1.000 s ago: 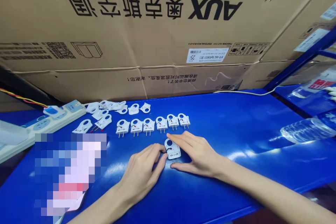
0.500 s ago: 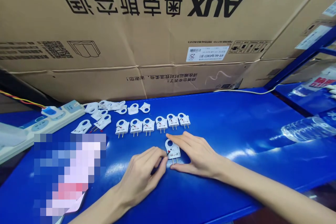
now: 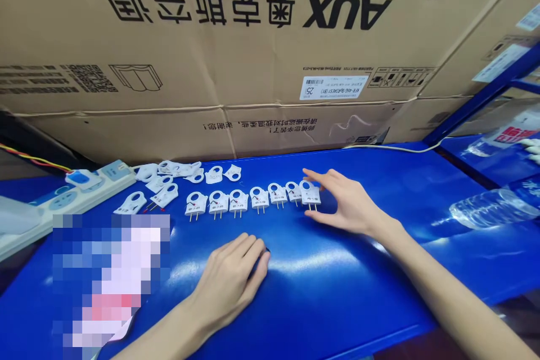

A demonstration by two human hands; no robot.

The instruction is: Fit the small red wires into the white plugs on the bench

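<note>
My right hand [image 3: 352, 205] pinches a white two-pin plug [image 3: 311, 193] between thumb and forefinger, at the right end of a row of several like plugs [image 3: 238, 201] on the blue table [image 3: 337, 281]. The plug's pins point toward me, and it touches its neighbour in the row. My left hand [image 3: 230, 281] lies flat on the table nearer to me, with its fingers stretched out and nothing in it. Several loose white plug covers [image 3: 169, 171] lie in a heap behind the row's left end.
A big cardboard box [image 3: 253, 67] stands along the table's back. A white power strip [image 3: 84, 185] with coloured wires lies at the far left. A clear plastic bottle [image 3: 493, 209] lies on its side at the right. Another person's gloved hand [image 3: 534, 149] shows at the right edge.
My right hand has carried the plug from the table's middle, in front of me, up to the right end of the row. My left hand has let go of it and stayed put.
</note>
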